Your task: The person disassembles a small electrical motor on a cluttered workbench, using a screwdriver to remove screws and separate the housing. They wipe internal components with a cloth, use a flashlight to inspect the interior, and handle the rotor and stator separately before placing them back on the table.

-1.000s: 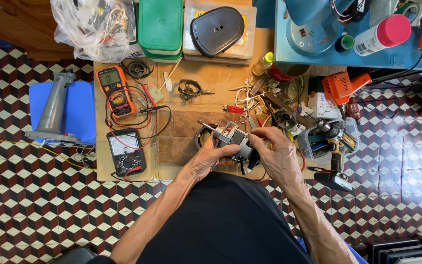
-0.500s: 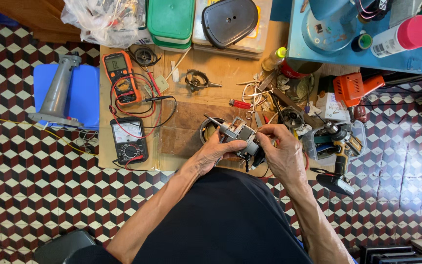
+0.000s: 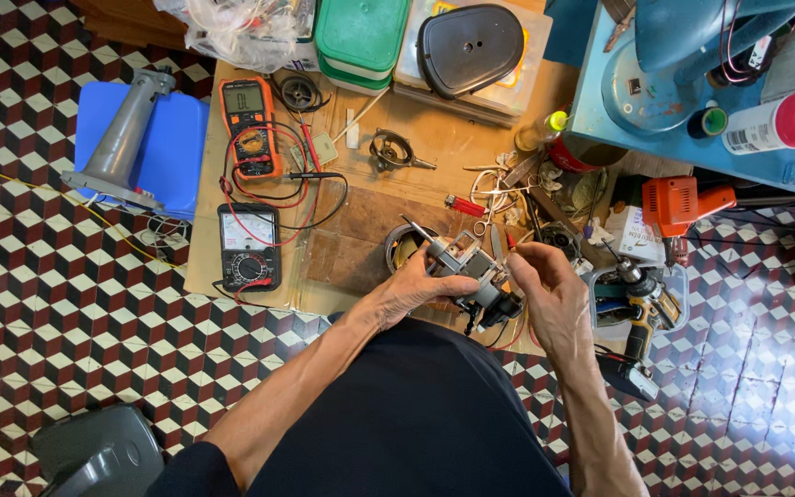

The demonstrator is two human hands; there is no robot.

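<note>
Cluttered wooden workbench (image 3: 370,221) sits over checkered tiles; your left hand (image 3: 416,293) wraps closed around the small motor (image 3: 467,269) right of the analog meter (image 3: 247,245), steadying it while your right hand (image 3: 549,293) pinches its wiring.

You have a small electric motor (image 3: 467,269) in your grip at the near edge of the wooden bench, roughly mid-scene. It is a blocky grey metal unit with a thin shaft poking up toward the far left, a dark part at its near right end, and thin wires trailing off underneath. It sits tilted, lifted slightly, just right of a round metal ring.
</note>
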